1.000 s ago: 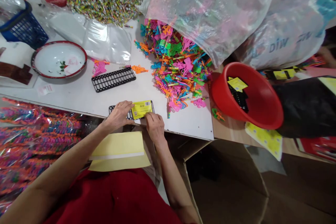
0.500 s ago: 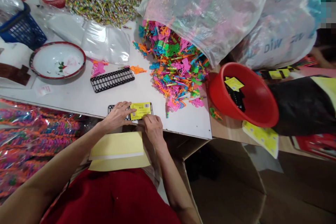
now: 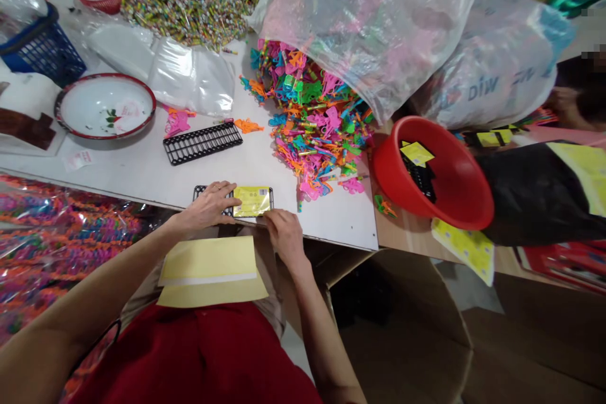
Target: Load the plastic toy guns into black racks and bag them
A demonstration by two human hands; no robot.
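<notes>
A small black plastic grid (image 3: 202,192) lies at the near edge of the white table (image 3: 142,170), with a yellow printed label (image 3: 252,201) on top of it. My left hand (image 3: 208,206) rests flat on the grid's left part and holds it down. My right hand (image 3: 284,233) touches the label's lower right corner with its fingertips. A second, longer black grid (image 3: 202,142) lies farther back on the table. Pale yellow sheets (image 3: 211,271) rest on my lap.
A heap of bright plastic toy pieces (image 3: 312,113) spills from a big clear bag (image 3: 374,19). A red basin (image 3: 433,173) holds labelled grids. A white enamel bowl (image 3: 105,106), blue basket (image 3: 42,50), clear bags and an open cardboard box (image 3: 407,328) are around.
My right hand slid slightly down and right along the label's edge. The left hand stays on the grid. The view shifted a little.
</notes>
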